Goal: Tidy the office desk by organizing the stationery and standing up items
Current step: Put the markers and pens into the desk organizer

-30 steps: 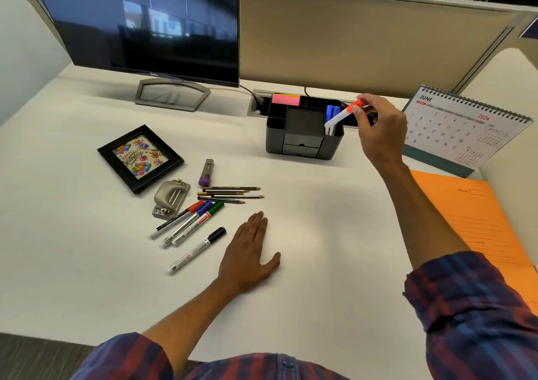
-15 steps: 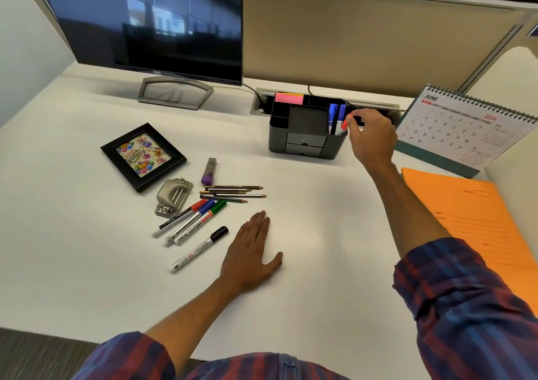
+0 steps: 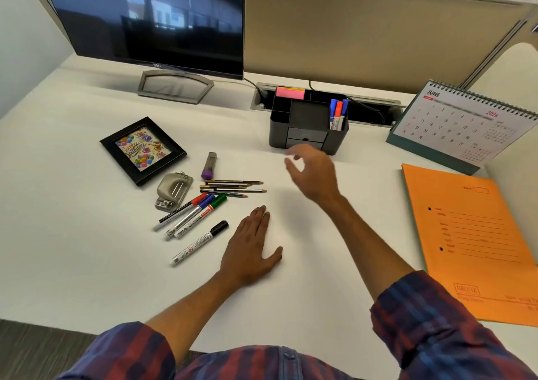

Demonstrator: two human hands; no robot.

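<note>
**Q:** Where do your hands and the stationery stand, taking the desk organizer [image 3: 308,123] as the reference?

**A:** Your right hand [image 3: 313,173] hovers just in front of the organizer, empty, its fingers loosely curled and slightly apart; motion blur softens the fingertips. Your left hand [image 3: 251,245] lies flat on the desk [image 3: 87,263] well in front of the organizer, fingers straight and close together, thumb out. Three markers [image 3: 337,114] stand in the organizer's right compartment. Front-left of it lie four loose markers [image 3: 198,219], the pencils [image 3: 233,189], a purple-capped tube [image 3: 209,165], a hole punch [image 3: 173,190] and, farthest left, a picture frame [image 3: 142,149] lying flat.

**Q:** What could go wrong from here?

**A:** Probably this: if you sweep the right hand toward the loose markers, it may brush the pencils and roll them, since they lie between the hand and the markers. Seizing several markers at once risks dropping one. The right compartment already holds three, so a hasty insertion could jam.

**Q:** What remains unclear?

**A:** The organizer's other compartments look dark; apart from pink sticky notes [image 3: 290,92] at its back, their contents cannot be told. Whether the frame has a stand is hidden. The orange folder [image 3: 471,234] to the right is cut by the edge.
</note>
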